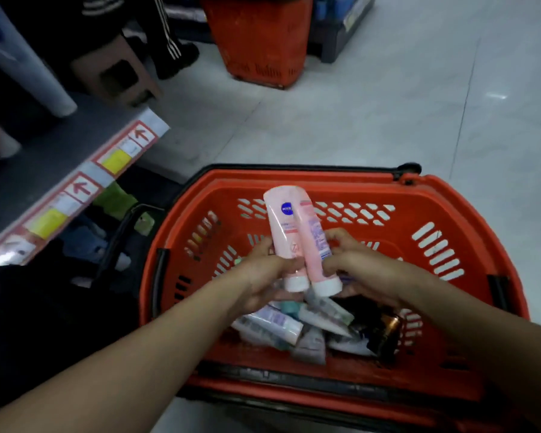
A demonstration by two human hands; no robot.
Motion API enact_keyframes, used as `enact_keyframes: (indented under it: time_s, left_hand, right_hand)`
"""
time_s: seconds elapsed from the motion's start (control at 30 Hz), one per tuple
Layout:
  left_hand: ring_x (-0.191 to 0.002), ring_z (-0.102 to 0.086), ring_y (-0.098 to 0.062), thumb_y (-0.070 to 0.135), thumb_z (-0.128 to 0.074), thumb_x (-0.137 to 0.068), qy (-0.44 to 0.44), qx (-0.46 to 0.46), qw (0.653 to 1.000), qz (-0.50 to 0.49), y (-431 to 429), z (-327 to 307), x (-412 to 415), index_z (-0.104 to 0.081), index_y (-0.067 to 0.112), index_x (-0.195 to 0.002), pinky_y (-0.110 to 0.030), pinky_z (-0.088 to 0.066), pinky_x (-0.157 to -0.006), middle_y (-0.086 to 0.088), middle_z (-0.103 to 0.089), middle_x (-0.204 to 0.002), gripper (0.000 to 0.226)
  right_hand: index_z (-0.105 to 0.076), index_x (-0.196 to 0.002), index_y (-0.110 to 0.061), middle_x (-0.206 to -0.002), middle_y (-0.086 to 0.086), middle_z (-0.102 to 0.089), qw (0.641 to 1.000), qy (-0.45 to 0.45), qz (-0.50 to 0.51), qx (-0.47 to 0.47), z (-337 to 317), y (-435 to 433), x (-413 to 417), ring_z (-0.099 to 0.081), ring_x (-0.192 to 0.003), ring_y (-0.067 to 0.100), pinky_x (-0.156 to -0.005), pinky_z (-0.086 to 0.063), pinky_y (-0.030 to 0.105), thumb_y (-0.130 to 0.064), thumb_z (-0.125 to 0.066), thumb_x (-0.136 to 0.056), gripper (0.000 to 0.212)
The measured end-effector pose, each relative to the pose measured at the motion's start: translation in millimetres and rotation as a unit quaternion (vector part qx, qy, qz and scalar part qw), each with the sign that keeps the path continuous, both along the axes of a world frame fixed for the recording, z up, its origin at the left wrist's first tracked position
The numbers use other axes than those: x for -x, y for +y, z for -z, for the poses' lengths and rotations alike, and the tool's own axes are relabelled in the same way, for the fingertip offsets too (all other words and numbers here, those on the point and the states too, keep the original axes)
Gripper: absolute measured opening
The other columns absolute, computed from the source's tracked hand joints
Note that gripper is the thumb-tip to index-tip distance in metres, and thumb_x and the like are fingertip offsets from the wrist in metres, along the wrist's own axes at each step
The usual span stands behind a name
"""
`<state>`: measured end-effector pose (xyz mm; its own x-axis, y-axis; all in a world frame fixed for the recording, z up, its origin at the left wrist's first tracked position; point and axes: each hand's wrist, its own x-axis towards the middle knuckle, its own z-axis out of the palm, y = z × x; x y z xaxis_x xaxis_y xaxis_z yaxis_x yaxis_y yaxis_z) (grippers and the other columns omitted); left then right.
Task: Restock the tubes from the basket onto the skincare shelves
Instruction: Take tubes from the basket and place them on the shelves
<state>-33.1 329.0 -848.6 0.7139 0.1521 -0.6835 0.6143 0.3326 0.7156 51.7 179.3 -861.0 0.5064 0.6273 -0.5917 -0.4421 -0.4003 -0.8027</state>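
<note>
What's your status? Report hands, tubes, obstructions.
Left hand grips one pink tube, right hand the other pink tube, side by side above orange basket. More tubes piled inside. Nothing in the way.

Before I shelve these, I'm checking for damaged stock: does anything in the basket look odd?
A dark brown container lies among the pale tubes heaped in the red basket, unlike the rest. The two pink tubes look intact; no spill shows.

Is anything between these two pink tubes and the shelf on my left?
Nothing visible. The left hand and right hand hold the pink tubes above the basket, and the way to the shelf looks open.
</note>
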Motion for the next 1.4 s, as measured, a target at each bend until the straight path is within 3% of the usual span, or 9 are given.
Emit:
enact_keyframes:
  time_s: [0.1, 0.17, 0.3, 0.43, 0.57, 0.73, 0.93, 1.2, 1.4]
  left_hand:
    - [-0.1, -0.067, -0.031, -0.005, -0.059, -0.089, -0.081, -0.036, 0.995, -0.04, 23.7, -52.8, 13.7, -0.048, 0.02, -0.129, -0.053, -0.057, -0.081, -0.01, -0.065, -0.123, 0.047]
    - [-0.097, -0.067, -0.028, -0.003, -0.058, -0.09, -0.136, -0.065, 0.987, -0.062, 45.0, -84.8, 27.3, -0.05, 0.018, -0.127, -0.051, -0.056, -0.08, -0.011, -0.065, -0.12, 0.043]
    - [-0.094, -0.068, -0.026, 0.008, -0.059, -0.094, -0.216, -0.154, 0.956, -0.128, 89.1, -134.8, 57.4, -0.055, 0.017, -0.123, -0.047, -0.058, -0.076, -0.008, -0.066, -0.108, 0.031]
    - [-0.093, -0.07, -0.026, 0.009, -0.061, -0.093, -0.245, -0.265, 0.91, -0.203, 127.2, -161.0, 86.7, -0.057, 0.013, -0.117, -0.047, -0.06, -0.075, -0.005, -0.069, -0.107, 0.025]
    - [-0.093, -0.07, -0.018, 0.002, -0.066, -0.088, -0.217, -0.354, 0.875, -0.25, 159.7, -164.6, 103.3, -0.062, 0.009, -0.115, -0.033, -0.058, -0.083, -0.009, -0.072, -0.107, 0.027]
    - [-0.075, -0.068, 0.005, -0.003, -0.066, -0.086, -0.174, -0.396, 0.859, -0.273, 195.7, -155.9, 112.4, -0.063, 0.01, -0.111, -0.012, -0.055, -0.068, 0.0, -0.071, -0.094, 0.029]
    - [-0.098, -0.068, -0.018, 0.004, -0.067, -0.087, -0.11, -0.4, 0.842, -0.346, 240.5, -138.4, 95.4, -0.06, 0.017, -0.112, -0.041, -0.056, -0.09, -0.004, -0.07, -0.107, 0.028]
    - [-0.1, -0.063, -0.019, 0.006, -0.065, -0.089, -0.062, -0.397, 0.818, -0.411, 293.1, -120.1, 60.8, -0.058, 0.02, -0.118, -0.034, -0.049, -0.088, 0.001, -0.067, -0.108, 0.033]
    - [-0.107, -0.062, -0.026, 0.009, -0.062, -0.091, -0.009, -0.423, 0.798, -0.428, 310.0, -113.1, 54.0, -0.057, 0.015, -0.123, -0.043, -0.048, -0.1, -0.007, -0.066, -0.118, 0.033]
  right_hand:
    - [-0.053, -0.119, -0.023, -0.108, 0.005, -0.073, 0.992, -0.061, 0.026, -0.104, -48.0, 32.1, 19.6, -0.073, -0.091, 0.018, -0.07, -0.059, 0.03, -0.014, -0.082, -0.066, 0.061]
    - [-0.062, -0.117, -0.019, -0.109, 0.006, -0.074, 0.98, -0.1, 0.028, -0.17, -78.7, 57.0, 29.0, -0.073, -0.095, 0.019, -0.075, -0.059, 0.027, -0.024, -0.08, -0.059, 0.061]
    - [-0.059, -0.122, -0.015, -0.11, 0.006, -0.074, 0.956, -0.105, 0.017, -0.272, -122.0, 107.6, 34.5, -0.072, -0.098, 0.023, -0.078, -0.06, 0.031, -0.012, -0.071, -0.068, 0.056]
    - [-0.061, -0.12, -0.018, -0.107, 0.002, -0.075, 0.949, -0.063, -0.037, -0.306, -147.8, 166.6, 40.5, -0.073, -0.092, 0.02, -0.062, -0.06, 0.032, -0.008, -0.065, -0.079, 0.042]
    - [-0.062, -0.121, -0.015, -0.107, 0.0, -0.075, 0.949, -0.071, -0.072, -0.297, -147.7, 216.2, 40.1, -0.073, -0.087, 0.012, -0.059, -0.056, 0.023, 0.002, -0.061, -0.085, 0.039]
    - [-0.058, -0.124, -0.011, -0.111, 0.002, -0.073, 0.95, -0.105, -0.096, -0.278, -125.7, 263.7, 37.3, -0.072, -0.095, 0.013, -0.07, -0.057, 0.019, 0.009, -0.061, -0.085, 0.044]
    - [-0.061, -0.12, -0.013, -0.094, -0.009, -0.073, 0.944, -0.153, -0.086, -0.28, -113.4, 310.0, 25.0, -0.071, -0.094, 0.013, -0.084, -0.057, 0.033, 0.006, -0.064, -0.085, 0.041]
    - [-0.062, -0.102, -0.032, -0.094, -0.017, -0.074, 0.932, -0.186, -0.079, -0.3, -104.9, 330.5, 1.7, -0.071, -0.097, 0.007, -0.082, -0.058, 0.029, 0.003, -0.066, -0.084, 0.04]
    - [-0.062, -0.111, -0.023, -0.104, -0.008, -0.072, 0.935, -0.189, -0.049, -0.297, -99.6, 336.3, -1.9, -0.069, -0.1, 0.012, -0.087, -0.057, 0.036, 0.004, -0.067, -0.084, 0.038]
